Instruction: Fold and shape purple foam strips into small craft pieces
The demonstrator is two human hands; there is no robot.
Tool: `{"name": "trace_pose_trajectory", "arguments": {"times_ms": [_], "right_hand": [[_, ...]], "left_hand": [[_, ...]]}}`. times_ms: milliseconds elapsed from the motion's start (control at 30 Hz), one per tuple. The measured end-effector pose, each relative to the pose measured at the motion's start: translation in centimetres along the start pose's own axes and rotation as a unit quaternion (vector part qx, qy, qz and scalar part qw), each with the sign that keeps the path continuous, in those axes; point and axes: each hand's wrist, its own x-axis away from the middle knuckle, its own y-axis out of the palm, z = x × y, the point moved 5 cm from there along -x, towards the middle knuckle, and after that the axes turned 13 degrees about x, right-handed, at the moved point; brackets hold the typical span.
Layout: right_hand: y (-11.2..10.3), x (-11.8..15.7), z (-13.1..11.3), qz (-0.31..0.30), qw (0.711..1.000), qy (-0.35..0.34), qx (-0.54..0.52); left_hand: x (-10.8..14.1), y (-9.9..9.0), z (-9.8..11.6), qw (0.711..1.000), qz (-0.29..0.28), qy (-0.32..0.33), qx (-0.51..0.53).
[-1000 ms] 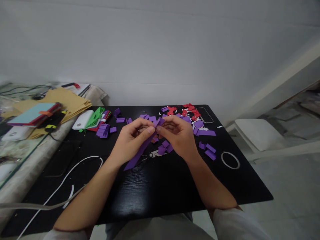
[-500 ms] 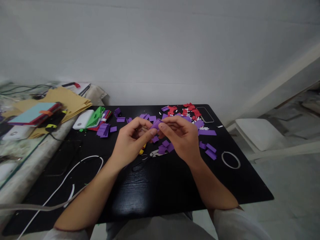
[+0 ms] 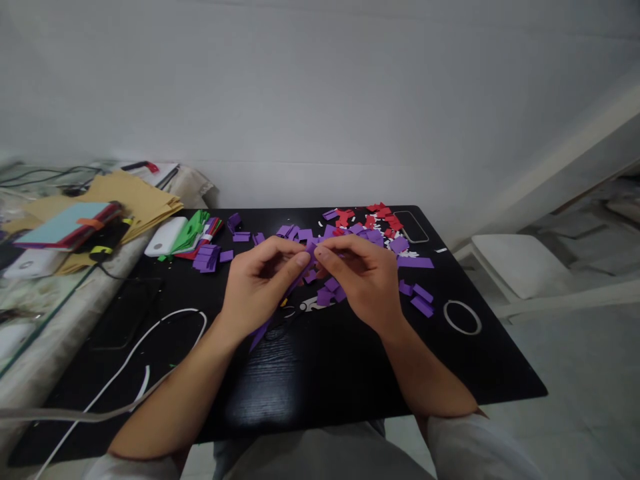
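Over the middle of the black table, my left hand (image 3: 266, 277) and my right hand (image 3: 361, 277) face each other with thumbs and forefingers pinched. Between their fingertips is a purple paper strip (image 3: 311, 246). A long purple length (image 3: 259, 334) shows below my left hand, its upper part hidden by the fingers. Beneath the hands lie scissors (image 3: 313, 305), partly covered by small purple pieces (image 3: 331, 291). More purple pieces (image 3: 371, 234) are scattered just beyond my right hand, among red paper pieces (image 3: 383, 212) and white scraps.
At the left are a stack of purple pieces (image 3: 206, 258), green strips (image 3: 193, 231), a white box (image 3: 165, 237), a white cable (image 3: 129, 356) and brown envelopes (image 3: 131, 197). A white ring (image 3: 462, 317) lies at the right, a stool (image 3: 520, 265) beyond the table edge.
The purple paper between my fingertips has been turned, and a long purple length now shows beneath my left hand. My left hand has shifted slightly left.
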Motion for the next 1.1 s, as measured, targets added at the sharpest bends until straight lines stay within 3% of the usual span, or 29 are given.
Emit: {"name": "trace_pose_trajectory", "arguments": {"times_ms": [533, 767, 1100], "right_hand": [[0.1, 0.5, -0.6, 0.013, 0.999, -0.041, -0.001], [-0.1, 0.3, -0.3, -0.045, 0.998, -0.041, -0.015], [-0.8, -0.5, -0.5, -0.023, 0.988, -0.145, 0.037]], "left_hand": [[-0.2, -0.2, 0.8, 1.000, 0.017, 0.001, 0.013], [-0.1, -0.4, 0.7, 0.998, 0.014, -0.036, 0.042], [-0.3, -0.1, 1.0, 0.998, -0.005, -0.031, 0.047]]}}
